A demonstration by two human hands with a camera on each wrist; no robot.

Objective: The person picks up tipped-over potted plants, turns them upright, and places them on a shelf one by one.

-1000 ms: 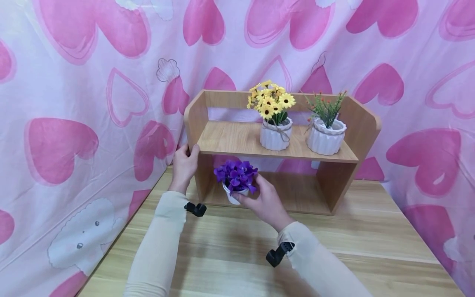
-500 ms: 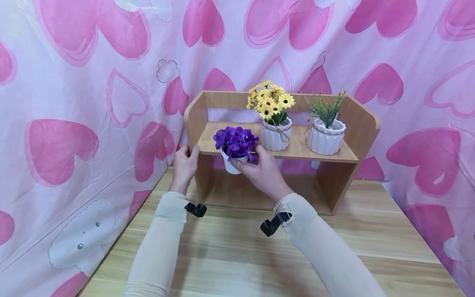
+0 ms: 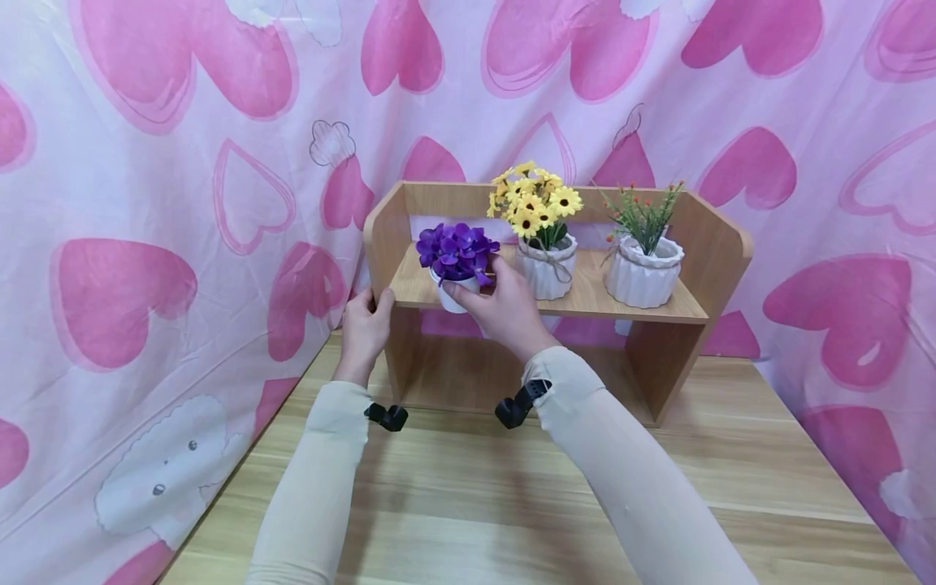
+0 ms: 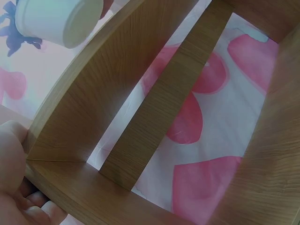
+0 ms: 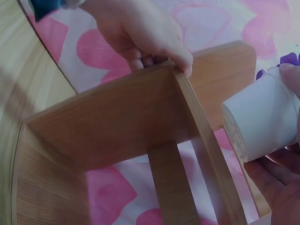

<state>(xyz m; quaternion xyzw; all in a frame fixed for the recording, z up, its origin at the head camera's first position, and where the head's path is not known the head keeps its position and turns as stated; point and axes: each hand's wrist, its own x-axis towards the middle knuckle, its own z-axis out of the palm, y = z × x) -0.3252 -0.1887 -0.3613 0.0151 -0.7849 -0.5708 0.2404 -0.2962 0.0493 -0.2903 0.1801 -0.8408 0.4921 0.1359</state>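
My right hand (image 3: 508,309) holds a small white pot (image 3: 449,299) of purple flowers (image 3: 457,250) by its right side, thumb at the front. In the head view the pot overlaps the front edge of the upper board of a wooden shelf (image 3: 417,280), at its left end. The right wrist view has the white pot (image 5: 265,117) tilted between thumb and fingers, its underside raised off the board. At the shelf's left side panel, my left hand (image 3: 364,329) grips the front edge where the upper board joins, fingers round the outer side.
Right of the purple flowers, a white pot with yellow daisies (image 3: 544,268) stands on the upper board. Farther right is a white pot with red-tipped greenery (image 3: 643,272). The shelf stands on a wooden table (image 3: 453,487), backed by a pink heart curtain (image 3: 249,195).
My right hand has lifted the purple flower pot from in front of the lower compartment up to the upper board's level. The left hand has stayed on the side panel.
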